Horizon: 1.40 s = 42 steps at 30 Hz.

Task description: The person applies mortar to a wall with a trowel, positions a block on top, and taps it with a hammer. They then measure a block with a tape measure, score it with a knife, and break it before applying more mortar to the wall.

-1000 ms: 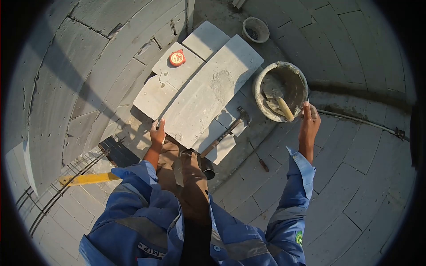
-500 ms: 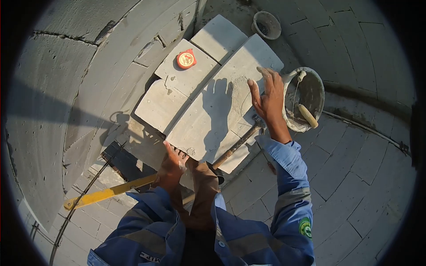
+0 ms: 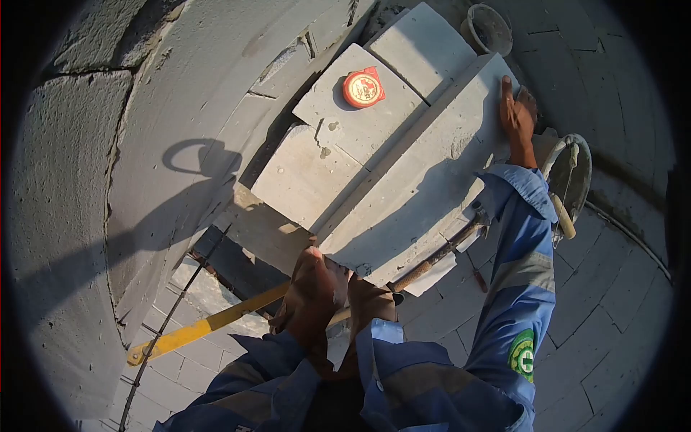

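Note:
A long grey concrete block [image 3: 425, 180] lies tilted on a stack of similar blocks, its right side raised. My left hand [image 3: 313, 288] grips its near end from below. At the far end my right hand [image 3: 518, 115] holds the block's far right corner, arm stretched out. A red tape measure [image 3: 362, 87] rests on the neighbouring block [image 3: 360, 119]. A hammer [image 3: 439, 253] lies under the near right edge of the held block.
A mortar bucket [image 3: 572, 176] with a trowel handle sits right of my arm; a smaller bucket [image 3: 489, 29] stands at the top. A yellow level [image 3: 201, 327] lies at lower left. Block walls curve on the left and right.
My right hand went from the bucket rim to the block's far corner. My left hand shifted under the near end, and the block's right side tipped up.

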{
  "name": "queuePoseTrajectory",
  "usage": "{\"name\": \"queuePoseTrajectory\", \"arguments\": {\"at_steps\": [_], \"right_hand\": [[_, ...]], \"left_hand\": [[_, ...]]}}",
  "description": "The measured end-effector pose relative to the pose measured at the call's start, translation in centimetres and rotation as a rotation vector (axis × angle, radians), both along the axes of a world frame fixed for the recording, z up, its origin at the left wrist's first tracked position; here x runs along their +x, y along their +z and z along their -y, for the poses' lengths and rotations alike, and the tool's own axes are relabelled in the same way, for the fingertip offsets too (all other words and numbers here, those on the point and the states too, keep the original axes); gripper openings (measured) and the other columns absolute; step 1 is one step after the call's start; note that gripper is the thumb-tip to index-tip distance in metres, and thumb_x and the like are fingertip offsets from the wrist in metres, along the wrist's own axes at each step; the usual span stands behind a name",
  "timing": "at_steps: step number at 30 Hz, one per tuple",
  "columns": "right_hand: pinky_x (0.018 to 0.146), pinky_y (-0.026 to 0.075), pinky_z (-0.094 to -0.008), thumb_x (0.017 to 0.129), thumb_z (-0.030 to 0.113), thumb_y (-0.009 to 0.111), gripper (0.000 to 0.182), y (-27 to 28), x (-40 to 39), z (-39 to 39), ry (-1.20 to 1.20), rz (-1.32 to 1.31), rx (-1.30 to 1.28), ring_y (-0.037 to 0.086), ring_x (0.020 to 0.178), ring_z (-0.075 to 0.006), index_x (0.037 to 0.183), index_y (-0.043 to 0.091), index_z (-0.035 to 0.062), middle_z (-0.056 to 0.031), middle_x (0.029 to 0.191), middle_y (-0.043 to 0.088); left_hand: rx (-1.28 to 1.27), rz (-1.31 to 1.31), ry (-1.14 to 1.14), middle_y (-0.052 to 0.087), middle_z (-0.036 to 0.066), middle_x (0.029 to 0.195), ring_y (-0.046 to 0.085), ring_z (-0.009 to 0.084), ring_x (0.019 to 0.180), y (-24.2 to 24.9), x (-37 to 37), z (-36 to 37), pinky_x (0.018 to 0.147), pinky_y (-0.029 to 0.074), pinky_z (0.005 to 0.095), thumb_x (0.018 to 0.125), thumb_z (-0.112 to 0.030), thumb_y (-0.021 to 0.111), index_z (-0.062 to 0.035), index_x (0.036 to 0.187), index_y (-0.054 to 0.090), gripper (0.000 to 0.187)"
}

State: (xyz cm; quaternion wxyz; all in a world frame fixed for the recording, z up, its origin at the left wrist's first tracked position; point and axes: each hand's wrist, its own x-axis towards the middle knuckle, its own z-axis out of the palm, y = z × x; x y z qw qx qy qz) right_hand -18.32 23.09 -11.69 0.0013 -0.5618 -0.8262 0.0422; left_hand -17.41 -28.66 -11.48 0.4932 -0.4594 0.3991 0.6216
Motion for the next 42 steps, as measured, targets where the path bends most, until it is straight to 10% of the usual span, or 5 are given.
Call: {"name": "queuePoseTrajectory", "arguments": {"at_steps": [19, 29, 33, 36, 42], "right_hand": [[0.109, 0.034, -0.0459, 0.083, 0.049, 0.069, 0.077, 2.4, -13.1, 19.4, 0.627, -0.110, -0.323, 0.038, 0.133, -0.0388, 0.146, 0.038, 0.0185, -0.0215, 0.142, 0.040], [0.088, 0.046, -0.0474, 0.068, 0.028, 0.082, 0.069, 3.9, -11.5, 27.0, 0.577, -0.578, -0.313, 0.051, 0.107, -0.0392, 0.125, 0.052, 0.0032, -0.0232, 0.113, 0.052], [0.097, 0.044, -0.0451, 0.069, 0.022, 0.080, 0.069, 8.7, -5.8, 36.5, 0.656, -0.931, -0.651, 0.048, 0.116, -0.0424, 0.125, 0.045, 0.0007, -0.0250, 0.124, 0.049], [0.099, 0.043, -0.0437, 0.070, 0.020, 0.079, 0.068, 11.2, -1.9, 41.0, 0.693, -0.901, -0.918, 0.046, 0.122, -0.0399, 0.126, 0.045, 0.0014, -0.0247, 0.129, 0.048], [0.091, 0.047, -0.0360, 0.076, 0.013, 0.074, 0.047, 9.0, 0.5, 38.7, 0.234, -0.856, -1.728, 0.059, 0.104, -0.0287, 0.117, 0.054, 0.0032, -0.0185, 0.116, 0.058]], "left_hand": [[-0.244, -0.214, 0.144, 0.058, 0.013, 0.121, 0.056, 0.0314, 0.110, -0.7, -8.6, 5.2, 0.095, 0.044, 0.0470, 0.093, -0.069, 0.036, -0.0047, 0.130, 0.050, 0.076], [-0.444, -0.899, -0.665, 0.048, 0.017, 0.138, 0.047, 0.0250, 0.126, -0.1, -11.8, 9.7, 0.107, 0.035, 0.0371, 0.096, -0.050, 0.050, 0.0029, 0.139, 0.043, 0.068], [-0.255, -1.214, -0.532, 0.049, 0.015, 0.136, 0.047, 0.0236, 0.126, 7.3, -11.9, 2.8, 0.104, 0.039, 0.0367, 0.095, -0.033, 0.055, 0.0009, 0.139, 0.042, 0.057], [0.402, -0.501, -0.023, 0.051, 0.013, 0.131, 0.049, 0.0189, 0.120, 8.3, -10.7, 2.1, 0.100, 0.040, 0.0346, 0.090, -0.030, 0.061, 0.0005, 0.135, 0.045, 0.056], [0.104, -0.867, -0.813, 0.064, 0.006, 0.099, 0.061, 0.0152, 0.085, 10.9, -9.6, 4.6, 0.073, 0.050, 0.0305, 0.071, -0.023, 0.083, 0.0002, 0.115, 0.058, 0.055]]}}
